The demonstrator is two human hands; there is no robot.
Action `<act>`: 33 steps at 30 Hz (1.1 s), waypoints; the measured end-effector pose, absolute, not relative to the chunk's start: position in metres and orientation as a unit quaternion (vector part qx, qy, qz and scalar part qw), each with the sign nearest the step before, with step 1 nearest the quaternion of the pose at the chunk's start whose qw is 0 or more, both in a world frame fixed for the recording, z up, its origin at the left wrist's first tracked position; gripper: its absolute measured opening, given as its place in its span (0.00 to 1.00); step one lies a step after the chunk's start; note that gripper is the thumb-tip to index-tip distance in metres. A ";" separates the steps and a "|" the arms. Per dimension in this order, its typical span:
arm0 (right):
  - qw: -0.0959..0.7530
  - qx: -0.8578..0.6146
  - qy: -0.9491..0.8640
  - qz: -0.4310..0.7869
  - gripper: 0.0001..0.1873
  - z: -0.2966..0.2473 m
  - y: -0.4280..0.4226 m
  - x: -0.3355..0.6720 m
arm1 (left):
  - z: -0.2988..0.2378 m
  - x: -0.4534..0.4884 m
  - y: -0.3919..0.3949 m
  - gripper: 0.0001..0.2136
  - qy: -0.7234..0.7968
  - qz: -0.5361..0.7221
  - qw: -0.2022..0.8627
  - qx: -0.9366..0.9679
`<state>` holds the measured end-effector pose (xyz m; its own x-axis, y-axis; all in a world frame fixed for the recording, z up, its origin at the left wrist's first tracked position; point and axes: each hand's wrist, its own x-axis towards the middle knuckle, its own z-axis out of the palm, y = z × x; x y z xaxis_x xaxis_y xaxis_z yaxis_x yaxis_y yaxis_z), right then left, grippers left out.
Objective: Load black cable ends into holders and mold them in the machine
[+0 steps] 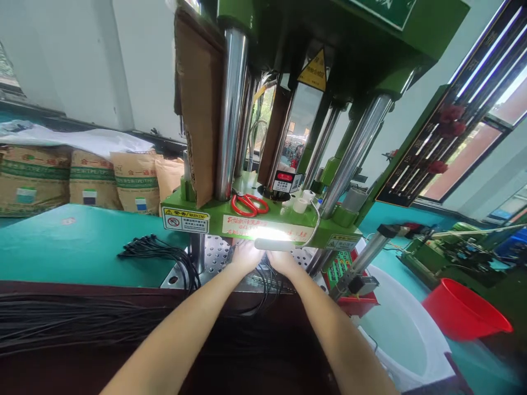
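While both hands are under the green press (pixel 214 212), L hand (pixel 247 255) and R hand (pixel 282 260) sit close together at the black cables (pixel 267 278), near the perf. metal plate (pixel 216 248); fingers hidden, grip can't be told. Status (judged): this lot unfinished; cable bundle (pixel 154 249) on green tabletop (pixel 78 241) poss. done; long cables (pixel 69 321), lower L, poss. pending. Lamp (pixel 278 244) lit; red scissors (pixel 249 203) on press ledge. Room: paper sacks (pixel 135 178) by wall; red tub (pixel 463 312) far R.

black cables (pixel 267 281) | thin, loosely bunched, curving | draped over front of metal plate (pixel 236 282) | far ends hidden
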<state>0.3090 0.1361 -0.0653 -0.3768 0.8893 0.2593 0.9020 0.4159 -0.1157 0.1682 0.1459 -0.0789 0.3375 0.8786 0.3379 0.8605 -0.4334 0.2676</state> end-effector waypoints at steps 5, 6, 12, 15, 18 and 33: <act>0.089 -0.520 -0.850 -0.009 0.18 -0.066 0.122 0.322 | -0.077 0.132 0.149 0.19 0.434 0.178 0.046 0.882; 0.083 -0.519 -0.851 -0.007 0.19 -0.066 0.121 0.322 | -0.079 0.127 0.151 0.21 0.420 0.168 0.051 0.890; 0.063 -0.524 -0.849 -0.001 0.22 -0.067 0.128 0.313 | -0.092 0.124 0.160 0.26 0.423 0.136 0.088 0.892; 0.061 -0.531 -0.845 0.000 0.21 -0.067 0.132 0.308 | -0.092 0.127 0.158 0.26 0.440 0.149 0.102 0.880; 0.069 -0.543 -0.837 -0.005 0.22 -0.065 0.130 0.309 | -0.089 0.127 0.152 0.25 0.451 0.167 0.101 0.871; 0.084 -0.544 -0.835 0.003 0.25 -0.066 0.125 0.325 | -0.087 0.123 0.147 0.25 0.509 0.162 0.097 0.840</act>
